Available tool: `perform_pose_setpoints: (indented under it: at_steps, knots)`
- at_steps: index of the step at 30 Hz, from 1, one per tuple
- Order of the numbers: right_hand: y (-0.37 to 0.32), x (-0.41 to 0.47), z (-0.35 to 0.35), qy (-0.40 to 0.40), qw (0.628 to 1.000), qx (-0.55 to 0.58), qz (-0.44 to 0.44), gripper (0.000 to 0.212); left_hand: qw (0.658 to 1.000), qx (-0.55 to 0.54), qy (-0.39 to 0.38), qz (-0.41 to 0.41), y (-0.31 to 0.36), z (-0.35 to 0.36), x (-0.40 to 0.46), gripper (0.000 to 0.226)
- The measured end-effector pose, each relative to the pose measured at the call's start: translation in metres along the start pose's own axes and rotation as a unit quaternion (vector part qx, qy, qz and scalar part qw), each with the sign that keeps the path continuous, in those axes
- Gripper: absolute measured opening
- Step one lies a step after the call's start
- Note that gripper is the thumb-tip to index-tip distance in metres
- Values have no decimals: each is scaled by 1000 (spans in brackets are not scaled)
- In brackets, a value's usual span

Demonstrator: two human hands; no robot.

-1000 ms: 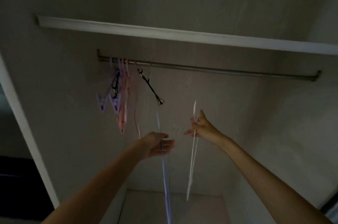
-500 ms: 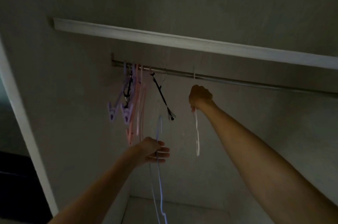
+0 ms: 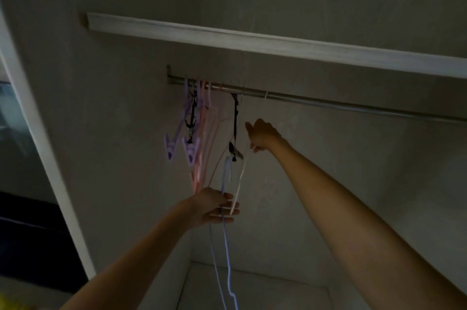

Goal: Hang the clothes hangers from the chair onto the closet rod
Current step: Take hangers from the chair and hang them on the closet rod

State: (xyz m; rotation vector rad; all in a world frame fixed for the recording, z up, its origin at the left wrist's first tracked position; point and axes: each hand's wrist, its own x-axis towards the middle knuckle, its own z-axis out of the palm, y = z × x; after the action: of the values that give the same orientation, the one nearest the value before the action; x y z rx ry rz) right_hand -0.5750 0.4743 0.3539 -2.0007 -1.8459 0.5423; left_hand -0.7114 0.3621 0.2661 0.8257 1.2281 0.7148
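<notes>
Setting: dim closet interior with pale walls, seen from below; a white door frame (image 3: 38, 137) runs down the left edge and the closet floor (image 3: 265, 289) shows pale at the bottom.
Left hand: the left hand (image 3: 214, 206) is the nearer one, raised low in the middle, fingers curled round the neck of a blue hanger (image 3: 226, 246).
Blue hanger: its hook rises above the left hand's fingers and its thin body hangs down below them toward the floor; it is well under the rod and not hooked on it.
White hanger: a white hanger (image 3: 243, 170) has its hook over the rod just right of the black clip hanger; its body slants down and left, and its lower end lies at the left hand's fingertips. Whether it touches them cannot be told.
Right hand: the right hand (image 3: 262, 135) is higher and farther in, fingers curled together round the upper part of the white hanger, below the rod.
Closet rod: the metal closet rod (image 3: 353, 105) runs from a bracket at the left wall off the right edge, bare to the right of the white hanger's hook.
Hung hangers: bunched at the rod's left end are purple clip hangers (image 3: 182, 137), pink hangers (image 3: 204, 148) beside them, then a black clip hanger (image 3: 235, 127) hanging straight down.
Shelf: a white shelf edge (image 3: 278, 44) crosses above the rod.
</notes>
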Motion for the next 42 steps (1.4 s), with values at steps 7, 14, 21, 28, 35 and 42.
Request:
perform_pose_setpoints:
  at_steps: [7,14,21,28,35,42]
  knots:
    - [32,-44,16,-39,996,81,-20,71,983,-160,64,56,-24,6,-9,18]
    - [90,-101,45,87,985,146,23,26,1000,21,23,-2,-78,8,-14,20]
    - [150,-168,52,-526,849,-23,48,22,951,303,55,-29,-104,42,-14,23]
    - [169,-198,27,-516,850,-35,100,49,830,535,151,49,-86,90,-24,64]
    - [170,-204,14,-348,911,218,47,18,867,453,161,131,-33,131,-30,53]
    - [126,-165,-27,44,985,169,-15,26,828,471,179,248,51,134,-48,49]
